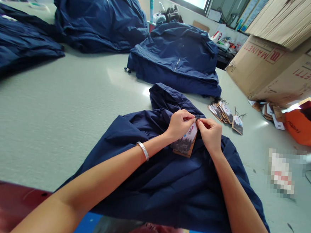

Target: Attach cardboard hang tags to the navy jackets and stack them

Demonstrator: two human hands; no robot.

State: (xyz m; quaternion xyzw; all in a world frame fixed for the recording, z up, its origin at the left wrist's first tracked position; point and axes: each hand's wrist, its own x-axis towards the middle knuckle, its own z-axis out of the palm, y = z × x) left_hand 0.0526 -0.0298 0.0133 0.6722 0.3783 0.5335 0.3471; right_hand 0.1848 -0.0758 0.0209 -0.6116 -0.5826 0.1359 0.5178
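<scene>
A navy jacket lies spread over the near edge of the table, its hood or collar end pointing away from me. Over it, my left hand and my right hand meet with fingertips pinched at a small dark cord. From that cord a printed hang tag with a forest picture and brown backing hangs onto the jacket. The fingers hide most of the cord. Right of my hands lies a pile of similar tags, with a single tag beside it.
Navy jackets are heaped at the back middle, back left and far left of the pale table. Cardboard boxes stand at the back right, near an orange bag. A blurred white item lies at right.
</scene>
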